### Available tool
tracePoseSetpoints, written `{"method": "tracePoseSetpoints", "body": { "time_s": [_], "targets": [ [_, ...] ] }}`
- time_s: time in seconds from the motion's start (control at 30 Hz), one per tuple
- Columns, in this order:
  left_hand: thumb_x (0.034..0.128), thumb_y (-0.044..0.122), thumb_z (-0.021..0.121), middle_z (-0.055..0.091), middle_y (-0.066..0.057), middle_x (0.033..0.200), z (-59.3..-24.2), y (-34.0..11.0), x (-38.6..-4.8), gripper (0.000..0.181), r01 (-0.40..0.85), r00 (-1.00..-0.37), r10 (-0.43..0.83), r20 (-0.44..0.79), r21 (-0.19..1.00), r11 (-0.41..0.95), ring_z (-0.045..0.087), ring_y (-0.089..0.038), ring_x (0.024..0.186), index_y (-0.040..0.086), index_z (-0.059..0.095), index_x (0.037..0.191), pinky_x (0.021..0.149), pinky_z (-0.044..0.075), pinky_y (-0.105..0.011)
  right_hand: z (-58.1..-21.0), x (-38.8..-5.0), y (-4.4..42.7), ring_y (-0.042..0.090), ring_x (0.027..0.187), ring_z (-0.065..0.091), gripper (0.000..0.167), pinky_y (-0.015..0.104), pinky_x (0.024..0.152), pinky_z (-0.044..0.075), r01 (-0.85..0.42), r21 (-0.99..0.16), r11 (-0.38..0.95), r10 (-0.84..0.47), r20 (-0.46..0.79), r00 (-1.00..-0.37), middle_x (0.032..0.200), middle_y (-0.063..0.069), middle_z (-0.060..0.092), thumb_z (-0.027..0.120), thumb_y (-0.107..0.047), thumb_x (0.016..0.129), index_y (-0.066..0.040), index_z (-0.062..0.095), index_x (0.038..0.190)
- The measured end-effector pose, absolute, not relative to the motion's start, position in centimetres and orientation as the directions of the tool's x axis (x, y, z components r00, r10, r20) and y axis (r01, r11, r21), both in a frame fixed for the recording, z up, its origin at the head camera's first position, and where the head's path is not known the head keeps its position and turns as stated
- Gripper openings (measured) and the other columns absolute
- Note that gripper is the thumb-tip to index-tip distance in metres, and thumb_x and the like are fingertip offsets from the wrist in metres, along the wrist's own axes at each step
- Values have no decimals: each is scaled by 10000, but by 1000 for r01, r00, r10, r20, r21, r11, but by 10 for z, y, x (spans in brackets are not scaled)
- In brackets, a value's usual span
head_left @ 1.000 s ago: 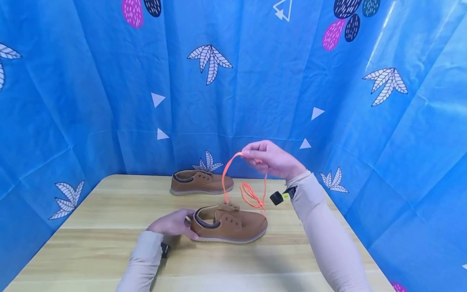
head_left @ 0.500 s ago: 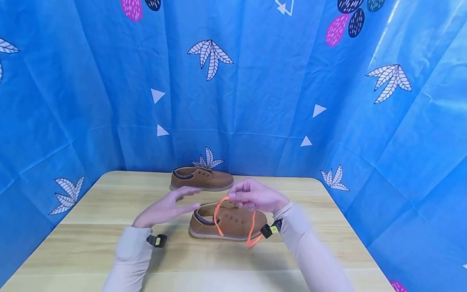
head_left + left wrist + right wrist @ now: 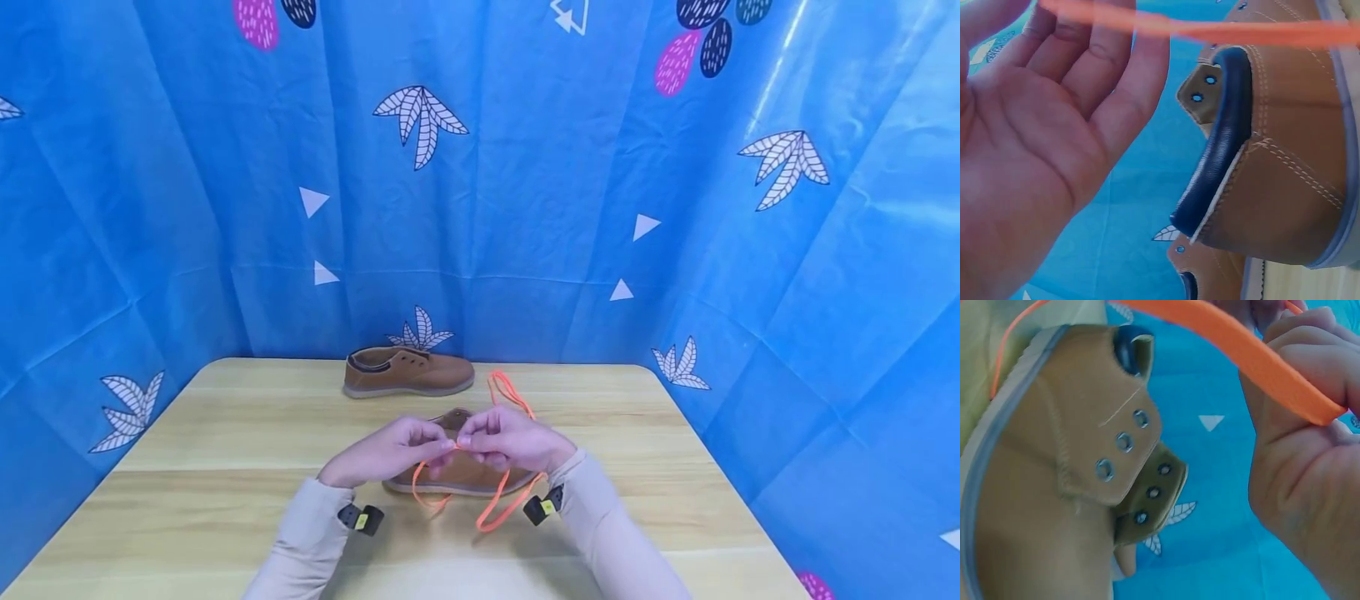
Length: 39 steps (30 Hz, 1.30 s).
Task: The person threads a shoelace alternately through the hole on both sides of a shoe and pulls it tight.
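Note:
Both hands meet above a brown low shoe that stands on the table with its toe to the right. An orange shoelace is pinched between my left thumb and fingertips; the left hand is over the heel side. My right hand pinches the same shoelace just beside it, and a band of it crosses the palm. Loose lengths hang in front of the shoe and loop behind the right hand. The shoe's eyelets show no lace. In the head view the hands cover much of the shoe.
A matching brown shoe stands near the back edge of the wooden table. Blue patterned curtain hangs behind the table and along both sides. Each wrist wears a strap with a small black camera.
The left hand has let go of the shoe's heel, lifted, and moved right to pinch the shoelace. My right hand has come down with the shoelace to meet it.

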<state>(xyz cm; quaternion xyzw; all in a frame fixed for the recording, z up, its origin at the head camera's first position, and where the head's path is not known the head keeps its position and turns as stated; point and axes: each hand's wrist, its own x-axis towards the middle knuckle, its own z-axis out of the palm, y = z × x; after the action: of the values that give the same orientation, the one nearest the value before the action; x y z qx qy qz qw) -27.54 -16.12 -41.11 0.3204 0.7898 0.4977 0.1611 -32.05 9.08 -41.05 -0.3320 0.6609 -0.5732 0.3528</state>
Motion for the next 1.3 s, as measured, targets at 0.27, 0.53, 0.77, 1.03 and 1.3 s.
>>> {"method": "tracePoseSetpoints", "body": {
  "time_s": [0.27,0.53,0.77,1.03,1.3],
  "targets": [
    [1090,267,523,584,10,734,-417,-173,-279,391,321,-728,685,23,894,312,559,-113,633,-88,677,1030,607,497,-265,-427,-322,107,33,451,369,434,201,430,295,-75,-974,213,-811,-134,-570,694,-73,596,630,-218,1033,195,578,1158],
    [1074,285,556,530,25,675,-415,-188,-281,378,297,-749,662,-24,882,367,493,-87,579,-60,700,1015,580,462,-235,-427,-328,129,19,459,405,400,175,449,327,-116,-971,210,-831,-115,-544,670,-75,594,621,-151,1029,231,577,1138],
    [1090,282,520,559,-39,694,-413,-204,-281,389,292,-749,662,-34,879,376,496,-74,562,-55,707,1034,613,502,-254,-423,-333,153,49,442,350,339,187,456,307,-166,-938,303,-793,-152,-590,662,-53,569,652,-162,1016,163,648,1112],
    [1093,281,515,551,30,701,-412,-222,-283,393,283,-763,645,-47,872,399,498,-61,541,-55,698,1000,606,509,-263,-428,-345,179,31,472,398,286,168,459,332,-215,-900,378,-784,-188,-591,685,8,593,638,-134,1021,144,671,1077],
    [1091,230,513,465,-150,604,-415,-236,-285,358,292,-761,645,-59,858,423,501,-65,516,-57,698,983,674,534,-307,-439,-357,210,41,492,401,307,171,478,336,-242,-875,420,-771,-203,-604,654,12,561,635,-113,1016,192,651,1045]
  ]
}}
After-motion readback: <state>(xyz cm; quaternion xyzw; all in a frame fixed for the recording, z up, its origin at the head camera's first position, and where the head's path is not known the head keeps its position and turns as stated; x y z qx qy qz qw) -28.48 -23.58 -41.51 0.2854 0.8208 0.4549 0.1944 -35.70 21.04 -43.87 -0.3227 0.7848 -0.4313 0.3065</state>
